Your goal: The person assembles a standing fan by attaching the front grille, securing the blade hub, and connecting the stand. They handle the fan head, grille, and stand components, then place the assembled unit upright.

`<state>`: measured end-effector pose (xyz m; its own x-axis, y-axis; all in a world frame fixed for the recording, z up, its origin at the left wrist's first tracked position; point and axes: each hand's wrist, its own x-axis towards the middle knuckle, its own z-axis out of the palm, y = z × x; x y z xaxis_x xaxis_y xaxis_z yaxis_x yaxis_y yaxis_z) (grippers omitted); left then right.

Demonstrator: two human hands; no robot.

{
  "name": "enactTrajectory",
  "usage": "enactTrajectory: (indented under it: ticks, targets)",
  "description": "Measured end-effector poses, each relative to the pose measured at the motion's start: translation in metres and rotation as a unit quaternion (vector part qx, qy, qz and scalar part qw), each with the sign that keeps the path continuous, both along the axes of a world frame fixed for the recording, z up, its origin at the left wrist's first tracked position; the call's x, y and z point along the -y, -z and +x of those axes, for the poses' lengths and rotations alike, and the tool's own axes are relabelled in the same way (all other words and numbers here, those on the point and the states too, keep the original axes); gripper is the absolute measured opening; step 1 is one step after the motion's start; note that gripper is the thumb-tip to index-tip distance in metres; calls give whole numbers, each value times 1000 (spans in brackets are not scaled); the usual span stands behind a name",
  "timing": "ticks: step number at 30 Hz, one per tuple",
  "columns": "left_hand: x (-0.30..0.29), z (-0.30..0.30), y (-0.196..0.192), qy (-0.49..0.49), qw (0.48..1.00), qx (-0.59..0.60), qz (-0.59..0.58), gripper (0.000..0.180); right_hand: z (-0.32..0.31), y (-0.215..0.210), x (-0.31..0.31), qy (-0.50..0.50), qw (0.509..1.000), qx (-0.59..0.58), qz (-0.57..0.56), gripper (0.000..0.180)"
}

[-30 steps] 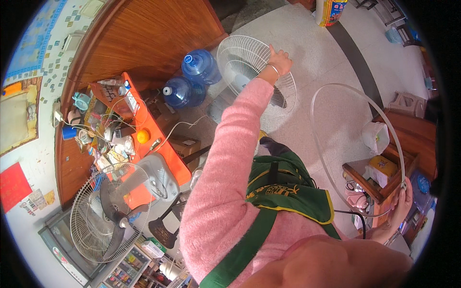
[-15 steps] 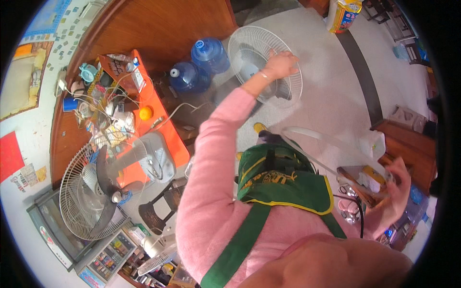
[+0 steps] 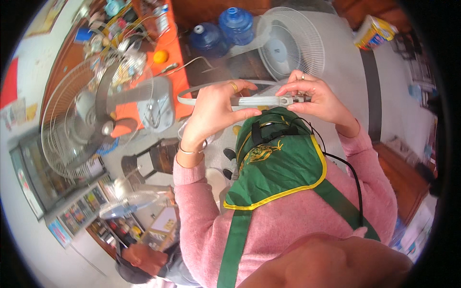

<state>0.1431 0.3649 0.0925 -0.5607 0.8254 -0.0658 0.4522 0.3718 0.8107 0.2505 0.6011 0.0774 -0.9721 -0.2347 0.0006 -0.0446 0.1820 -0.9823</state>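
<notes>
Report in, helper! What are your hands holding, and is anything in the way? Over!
Left hand and right hand both hold pale hoop. Right hand at its small fitting. Nothing seen blocking; white wire grille beyond.

From where I stand: an orange table (image 3: 182, 79) bears a round orange fruit (image 3: 161, 56), a fan's grey base (image 3: 157, 103) and mixed clutter (image 3: 115, 53). On the pale floor (image 3: 342, 45), two blue water bottles (image 3: 236, 28) stand side by side; a yellow-and-white bag (image 3: 374, 32) rests beside a dark floor stripe (image 3: 372, 91). A white caged fan (image 3: 277, 50) probably stands there too, its foot unclear.
</notes>
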Motion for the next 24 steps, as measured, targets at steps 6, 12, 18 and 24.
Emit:
enactTrajectory:
  ticks: [6, 12, 18, 24]
  targets:
    - [38, 45, -13, -124, 978, -169, 1, 46, -35, -4, 44, -108, 994, -27, 5, 30]
    - [71, 83, 2, -313, 928, -200, 35, 41, -51, -25, 88, -191, 978, -86, 26, 43]
    - [113, 120, 15, -424, 878, -162, 152, 38, -59, -40, 106, -248, 940, -184, 144, 37]
    - [136, 142, 26, -462, 842, -170, 222, 38, -51, -50, 124, -270, 918, -267, 116, 26]
